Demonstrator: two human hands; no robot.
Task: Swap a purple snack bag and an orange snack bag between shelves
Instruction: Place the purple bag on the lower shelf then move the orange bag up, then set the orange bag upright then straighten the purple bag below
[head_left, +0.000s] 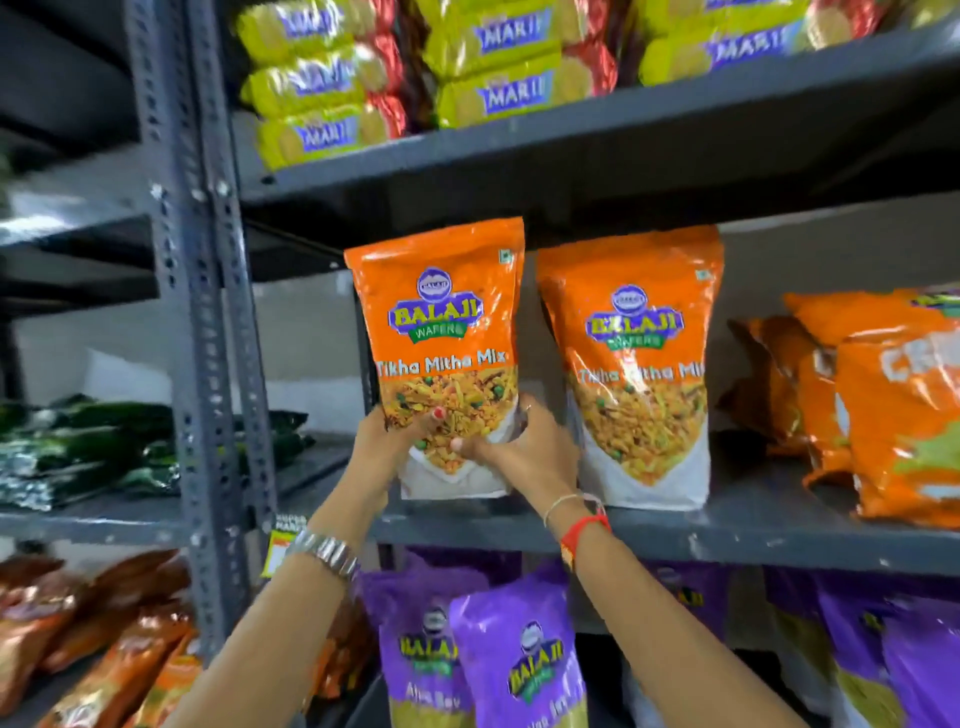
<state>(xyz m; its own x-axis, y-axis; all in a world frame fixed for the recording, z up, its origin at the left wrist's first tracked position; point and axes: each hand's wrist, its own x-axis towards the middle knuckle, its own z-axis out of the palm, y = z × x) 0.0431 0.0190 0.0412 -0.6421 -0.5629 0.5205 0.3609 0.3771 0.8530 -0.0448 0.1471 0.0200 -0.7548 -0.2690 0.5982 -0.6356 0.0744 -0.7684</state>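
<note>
An orange snack bag (447, 322) labelled Tikha Mitha Mix stands upright at the left end of the middle shelf (727, 530). My left hand (387, 441) grips its lower left side and my right hand (519, 447) grips its lower right front. A second identical orange bag (639, 364) stands just to its right. On the shelf below, purple snack bags (519, 654) stand upright between my forearms, with more purple bags (872, 649) to the right.
Yellow Marie biscuit packs (498, 67) fill the top shelf. Orange crisp bags (893, 405) lean at the middle shelf's right. A grey perforated upright (208, 312) divides off a left rack with dark green packs (93, 441) and brown-orange packs (104, 639).
</note>
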